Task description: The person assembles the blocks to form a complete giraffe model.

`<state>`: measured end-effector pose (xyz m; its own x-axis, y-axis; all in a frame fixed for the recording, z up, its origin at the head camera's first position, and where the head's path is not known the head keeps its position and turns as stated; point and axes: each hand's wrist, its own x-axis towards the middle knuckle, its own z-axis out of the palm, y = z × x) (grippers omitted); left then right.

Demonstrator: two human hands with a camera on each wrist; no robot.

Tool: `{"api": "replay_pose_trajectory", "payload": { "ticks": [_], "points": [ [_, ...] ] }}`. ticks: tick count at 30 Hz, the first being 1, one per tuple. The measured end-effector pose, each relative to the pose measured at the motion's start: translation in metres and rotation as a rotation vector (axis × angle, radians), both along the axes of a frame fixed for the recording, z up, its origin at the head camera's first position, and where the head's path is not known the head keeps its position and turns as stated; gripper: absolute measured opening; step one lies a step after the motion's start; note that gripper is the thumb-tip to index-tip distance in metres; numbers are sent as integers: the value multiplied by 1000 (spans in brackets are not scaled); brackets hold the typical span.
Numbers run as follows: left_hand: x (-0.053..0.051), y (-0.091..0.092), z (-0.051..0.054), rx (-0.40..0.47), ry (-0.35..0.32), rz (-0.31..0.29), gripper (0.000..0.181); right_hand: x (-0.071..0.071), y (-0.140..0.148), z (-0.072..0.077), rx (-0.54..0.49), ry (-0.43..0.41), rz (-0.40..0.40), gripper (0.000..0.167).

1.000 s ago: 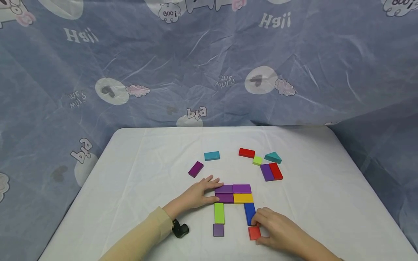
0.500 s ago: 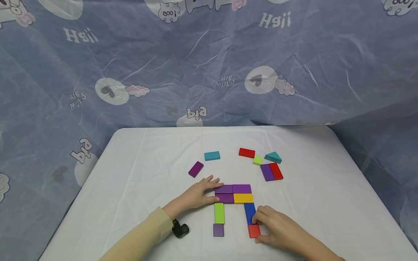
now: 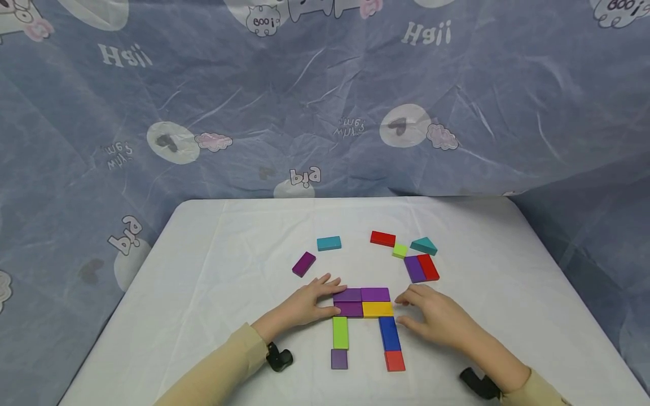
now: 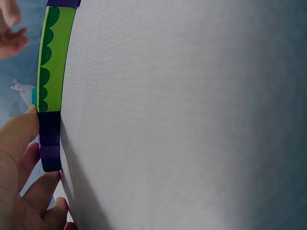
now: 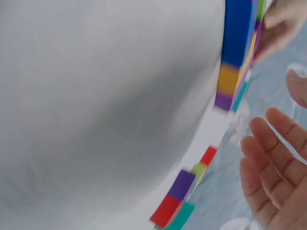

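My left hand [image 3: 306, 303] rests against the left end of two stacked purple blocks [image 3: 348, 308], thumb on the near one and index finger at the far one's corner. Beside them lie another purple block [image 3: 375, 294] and a yellow block [image 3: 377, 309]. Below, a lime green block [image 3: 341, 332] leads to a small violet block [image 3: 339, 359], and a slanted blue block [image 3: 390, 333] meets a small red block [image 3: 394, 361]. My right hand [image 3: 440, 316] hovers right of the yellow block, holding nothing; its relaxed fingers show in the right wrist view.
Towards the back lie a teal block [image 3: 329, 243], a loose purple block [image 3: 303, 264], a red block [image 3: 383, 238], a small green block [image 3: 400, 251] and a teal triangle [image 3: 424, 245]. A violet block [image 3: 414, 269] touches another red block [image 3: 428, 267]. A white cloth [image 3: 244, 242] covers the table.
The small red block slid up against the blue block's near end. My right hand then let go and moved away from me, up beside the yellow block. My left hand stayed put.
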<state>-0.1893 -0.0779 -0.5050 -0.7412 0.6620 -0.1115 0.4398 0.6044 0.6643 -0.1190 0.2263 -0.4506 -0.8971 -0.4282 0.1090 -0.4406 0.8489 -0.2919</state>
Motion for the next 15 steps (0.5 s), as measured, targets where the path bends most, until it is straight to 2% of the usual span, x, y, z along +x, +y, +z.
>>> {"api": "replay_pose_trajectory", "payload": {
  "ticks": [7, 15],
  "points": [
    [1, 0, 2, -5, -19, 9, 55, -36, 22, -1, -57, 10, -81, 30],
    [1, 0, 1, -8, -3, 12, 54, -62, 39, -8, -60, -87, -149, 46]
  ]
}}
